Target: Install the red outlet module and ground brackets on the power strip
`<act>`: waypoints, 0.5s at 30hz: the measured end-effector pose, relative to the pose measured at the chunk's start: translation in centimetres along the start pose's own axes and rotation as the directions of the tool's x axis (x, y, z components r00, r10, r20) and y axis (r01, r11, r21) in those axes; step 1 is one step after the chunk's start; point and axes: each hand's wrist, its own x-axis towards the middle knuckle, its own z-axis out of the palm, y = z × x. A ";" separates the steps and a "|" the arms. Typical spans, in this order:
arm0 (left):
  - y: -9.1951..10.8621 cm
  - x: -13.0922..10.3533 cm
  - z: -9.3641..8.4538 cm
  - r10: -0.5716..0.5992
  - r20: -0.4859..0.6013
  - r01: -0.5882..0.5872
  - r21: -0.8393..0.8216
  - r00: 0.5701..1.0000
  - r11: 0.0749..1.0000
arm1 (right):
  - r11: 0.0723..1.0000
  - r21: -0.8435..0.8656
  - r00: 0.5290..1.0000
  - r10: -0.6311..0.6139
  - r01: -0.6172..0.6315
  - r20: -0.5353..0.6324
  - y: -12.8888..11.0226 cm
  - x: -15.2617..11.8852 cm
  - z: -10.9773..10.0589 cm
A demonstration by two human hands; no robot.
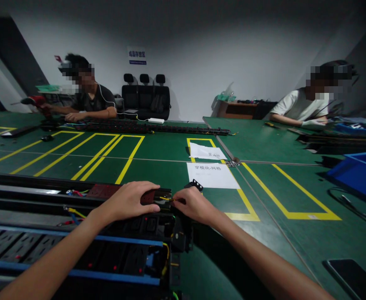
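Observation:
My left hand [131, 203] is closed around the end of a dark red socket module [103, 191], thumb on the near side and fingers on the far side. The module lies in a long black channel [42, 183]. At the channel's open right end my right hand [193, 204] pinches a thin yellow wire [165, 198] between thumb and fingers. The wire's tip is hidden by the fingers. Just beyond the right hand is a small black perforated bracket [196, 184]. Nearer to me lies a black socket strip with blue edges [117, 275] and red lights or buttons.
White paper sheets [212, 176] lie on the green table [167, 166], marked with yellow tape. At right are a blue bin [358, 175], a cable [354, 208] and a phone [353, 277]. Two people sit across, one holding a red power drill [37, 101] by assembled strips [183, 128].

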 end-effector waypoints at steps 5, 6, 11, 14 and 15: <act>-0.2 -0.2 0.1 0.030 -0.013 -0.030 -0.007 0.999 1.000 | 1.000 0.005 1.000 -0.008 0.008 0.022 -0.4 0.2 -0.5; -0.1 -0.2 0.1 0.035 -0.017 -0.035 -0.007 0.999 0.999 | 1.000 0.007 0.998 -0.017 0.016 0.053 -0.4 0.0 -1.3; 0.8 -0.6 0.0 0.078 -0.032 -0.077 0.028 0.996 0.997 | 0.996 -0.055 0.994 0.077 -0.073 0.077 0.6 -2.1 -6.3; 1.5 -0.6 -0.2 0.105 -0.076 -0.103 0.036 0.992 0.994 | 0.987 -0.116 0.992 0.117 -0.110 0.053 1.9 -4.5 -8.2; 1.8 -0.6 -0.3 0.114 -0.098 -0.109 0.046 0.989 0.993 | 0.985 -0.121 0.990 0.128 -0.121 0.053 2.0 -5.5 -8.5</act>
